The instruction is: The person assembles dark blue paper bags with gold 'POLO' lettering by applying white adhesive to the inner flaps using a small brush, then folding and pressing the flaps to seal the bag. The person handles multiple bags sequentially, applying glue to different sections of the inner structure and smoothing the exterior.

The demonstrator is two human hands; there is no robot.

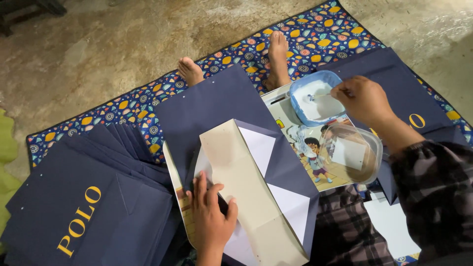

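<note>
My left hand presses flat on an unfolded navy paper bag, beside a long beige card strip lying across its white folded flaps. My right hand pinches a thin white stick whose tip dips into white glue in a blue tub. A clear plastic lid lies just below that hand.
A stack of flat navy bags with yellow lettering fans out at the left. More navy sheets lie at the right. A picture board with cartoon figures sits under the tub. My bare feet rest on a patterned mat over concrete floor.
</note>
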